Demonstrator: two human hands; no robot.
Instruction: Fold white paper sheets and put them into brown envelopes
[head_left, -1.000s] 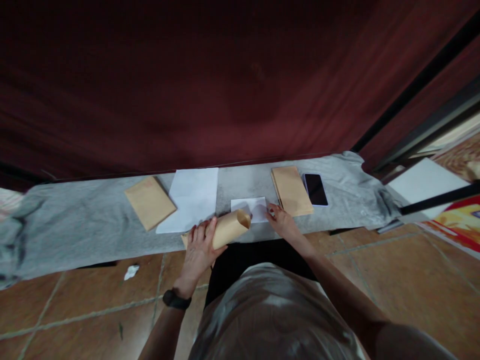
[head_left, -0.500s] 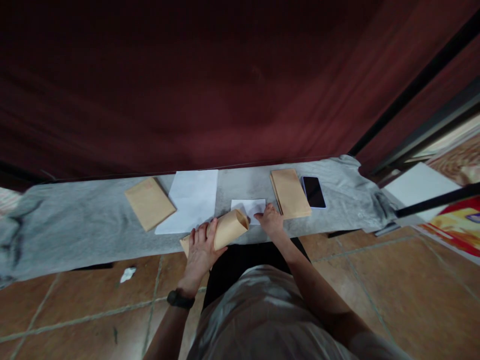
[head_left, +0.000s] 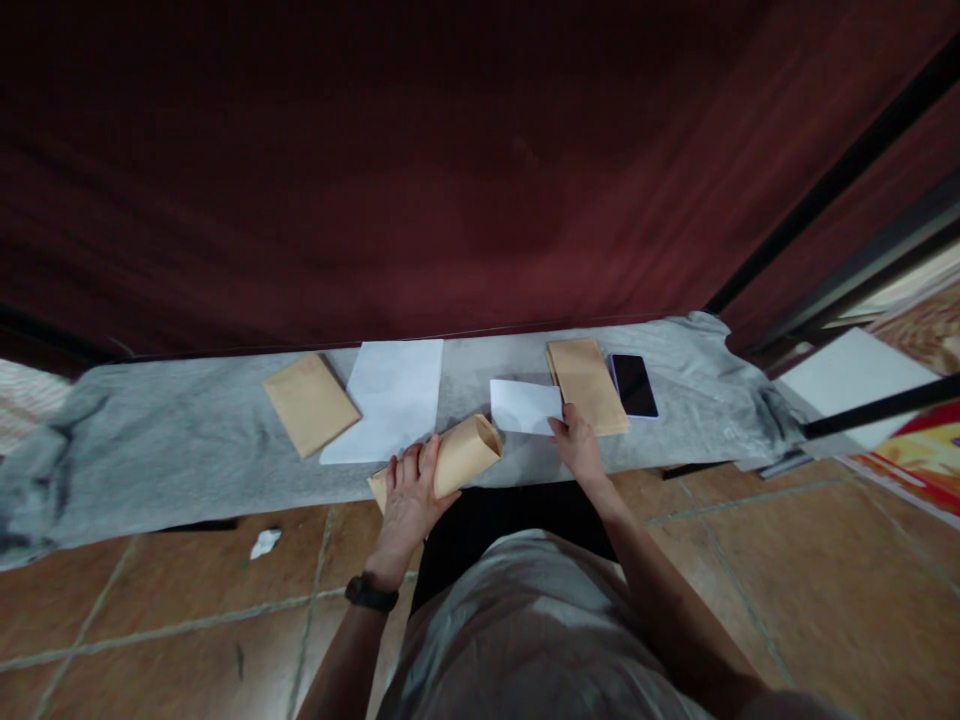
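A brown paper envelope (head_left: pixel 461 458) bulges at its right end, where its mouth gapes. My left hand (head_left: pixel 409 490) is wrapped over it at the front edge of the cloth-covered surface. In my right hand (head_left: pixel 579 440) the right edge of a folded white sheet of paper (head_left: pixel 525 407) is pinched between thumb and fingers. That sheet is just beyond and right of the envelope's mouth. Close by my right hand lies a stack of brown envelopes (head_left: pixel 589 385). Larger white sheets (head_left: pixel 397 395) lie flat beyond my left hand.
More brown envelopes (head_left: pixel 311 403) lie at the left, overlapping the white sheets. A phone (head_left: pixel 634 385) rests right of the envelope stack. The narrow surface has a grey cloth (head_left: pixel 187 430) over it, with a dark red panel (head_left: pixel 450 200) behind. Crumpled tissue (head_left: pixel 265 543) is on the tiled floor.
My right hand has picked up the folded white sheet by its edge and moved it to the right. My left hand stays on the envelope.
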